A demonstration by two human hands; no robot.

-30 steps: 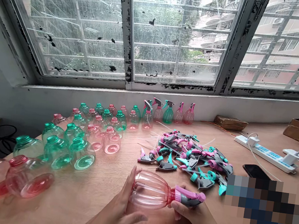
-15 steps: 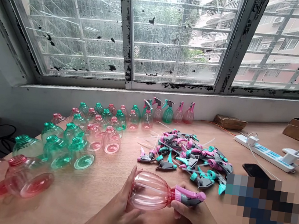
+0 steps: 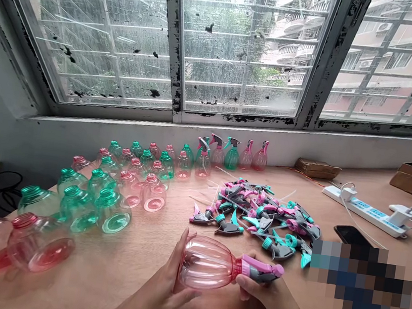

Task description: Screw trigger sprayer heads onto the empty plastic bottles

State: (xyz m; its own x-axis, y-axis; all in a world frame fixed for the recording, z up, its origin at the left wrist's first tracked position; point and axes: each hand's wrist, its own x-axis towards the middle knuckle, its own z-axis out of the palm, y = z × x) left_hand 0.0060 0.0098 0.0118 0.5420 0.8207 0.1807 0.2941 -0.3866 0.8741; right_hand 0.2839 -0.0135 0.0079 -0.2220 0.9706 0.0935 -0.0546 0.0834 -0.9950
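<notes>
A clear pink spray bottle (image 3: 208, 265) lies sideways in the air above the table's front, its base to the left. My left hand (image 3: 168, 282) is closed around the base end. At the neck, my right hand (image 3: 261, 290) grips the pink and grey spray head (image 3: 260, 270), which sits on the bottle's mouth. The fingers behind the bottle are partly hidden. Just beyond my hands lies a heap of loose spray heads (image 3: 263, 208) in pink, teal and grey.
Open pink and green bottles (image 3: 111, 213) stand in rows at the left. Bottles with heads (image 3: 232, 155) line the wall under the window. A power strip (image 3: 368, 212), a phone (image 3: 351, 235) and a brown packet (image 3: 317, 169) lie at the right. One patch there is blurred out.
The bottle has rolled very slightly about its length in my hands. Everything else looks the same.
</notes>
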